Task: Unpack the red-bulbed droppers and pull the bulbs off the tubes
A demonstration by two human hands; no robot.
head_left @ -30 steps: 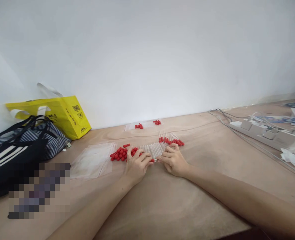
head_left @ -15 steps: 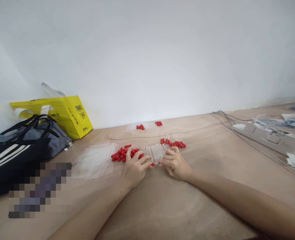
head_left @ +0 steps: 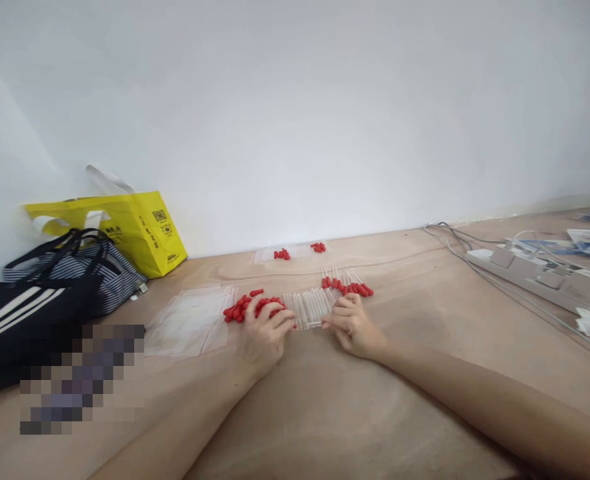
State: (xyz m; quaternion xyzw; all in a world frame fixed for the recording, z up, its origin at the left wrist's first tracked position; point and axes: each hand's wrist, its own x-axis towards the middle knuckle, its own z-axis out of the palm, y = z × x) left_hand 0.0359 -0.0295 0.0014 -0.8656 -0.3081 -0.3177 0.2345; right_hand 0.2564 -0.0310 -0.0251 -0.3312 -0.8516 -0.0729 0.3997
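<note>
A row of clear glass dropper tubes (head_left: 307, 307) lies side by side on the wooden table. My right hand (head_left: 353, 327), at the row's right end, pinches a glass tube (head_left: 317, 325) that lies crosswise at its near edge. On the other side, my left hand (head_left: 267, 333) has its fingers bent together, with a speck of red rubber bulb (head_left: 295, 327) showing at the fingertips. Behind and beside that hand is a pile of red rubber bulbs (head_left: 235, 312), partly hidden by the fingers. Beyond my right hand lie droppers with red bulbs fitted (head_left: 357, 289).
Clear plastic zip bags (head_left: 189, 323) lie left of the bulbs. A bag with red-bulbed droppers (head_left: 295, 252) is by the wall. Dark bags (head_left: 35, 313) and a yellow bag (head_left: 159, 233) stand left. A power strip (head_left: 535, 273) with cables is at right.
My left hand has drawn a little to the left, away from my right hand. The red bulb that showed between the hands has moved left with its fingertips. My right hand stays nearly in place.
</note>
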